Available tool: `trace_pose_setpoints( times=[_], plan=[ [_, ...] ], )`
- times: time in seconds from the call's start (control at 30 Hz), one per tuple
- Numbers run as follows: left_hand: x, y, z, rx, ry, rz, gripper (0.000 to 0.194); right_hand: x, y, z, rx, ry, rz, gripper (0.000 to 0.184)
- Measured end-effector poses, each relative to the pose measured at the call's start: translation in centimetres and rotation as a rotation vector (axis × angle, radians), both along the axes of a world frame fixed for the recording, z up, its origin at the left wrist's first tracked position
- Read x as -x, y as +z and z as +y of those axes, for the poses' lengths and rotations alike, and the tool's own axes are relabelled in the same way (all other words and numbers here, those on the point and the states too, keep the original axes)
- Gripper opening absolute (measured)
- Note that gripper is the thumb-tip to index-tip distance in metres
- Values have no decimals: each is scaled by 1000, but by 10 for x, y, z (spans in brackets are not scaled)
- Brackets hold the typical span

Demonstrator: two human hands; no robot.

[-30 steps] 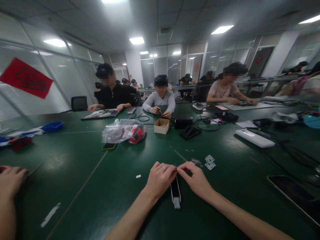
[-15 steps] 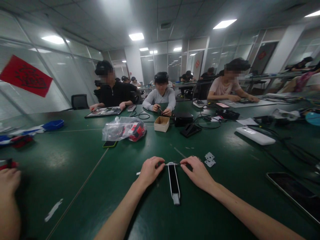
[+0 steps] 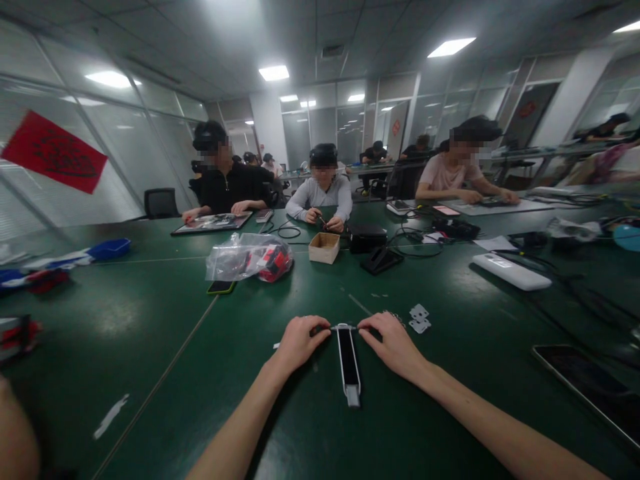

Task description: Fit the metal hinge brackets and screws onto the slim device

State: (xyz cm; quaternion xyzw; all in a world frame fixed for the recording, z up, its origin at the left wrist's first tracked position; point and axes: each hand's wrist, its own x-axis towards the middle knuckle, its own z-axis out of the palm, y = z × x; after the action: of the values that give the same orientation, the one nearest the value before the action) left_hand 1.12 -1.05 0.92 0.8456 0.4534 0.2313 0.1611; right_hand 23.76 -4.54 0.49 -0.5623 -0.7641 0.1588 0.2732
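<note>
A long narrow black piece with a white rim [image 3: 349, 360] lies on the green table [image 3: 210, 400] in front of me, with a grey block [image 3: 353, 397] at its near end. Across its far end runs a thin grey crossbar [image 3: 335, 327]. My left hand [image 3: 303, 341] pinches the bar's left end between thumb and fingers. On the other side, my right hand [image 3: 393, 341] pinches the right end the same way. Small rings [image 3: 399, 318] show partly behind my right hand, beside light perforated plates [image 3: 419, 319].
Farther off are a clear plastic bag [image 3: 233, 257] with red and black contents, a small open box [image 3: 325, 248] and a black stand [image 3: 381, 260]. A white device [image 3: 511, 272] and a phone [image 3: 590, 390] lie right. A neighbour's arm [image 3: 15, 427] enters at left.
My hands have moved apart from the piece's far end to the two ends of the crossbar, uncovering the black piece. Over the last half second they barely move. The neighbour's hand has drawn back.
</note>
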Motion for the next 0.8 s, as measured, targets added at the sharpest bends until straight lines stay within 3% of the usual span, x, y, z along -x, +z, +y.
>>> trace_pose_setpoints(
  times=[0.43, 0.8],
  plan=[
    [-4, -2, 0, 24, 3, -20, 17, 0, -3, 5, -2, 10, -10, 23],
    [-7, -6, -1, -56, 8, 31, 16, 1, 0, 3, -26, 14, -21, 22]
  ],
)
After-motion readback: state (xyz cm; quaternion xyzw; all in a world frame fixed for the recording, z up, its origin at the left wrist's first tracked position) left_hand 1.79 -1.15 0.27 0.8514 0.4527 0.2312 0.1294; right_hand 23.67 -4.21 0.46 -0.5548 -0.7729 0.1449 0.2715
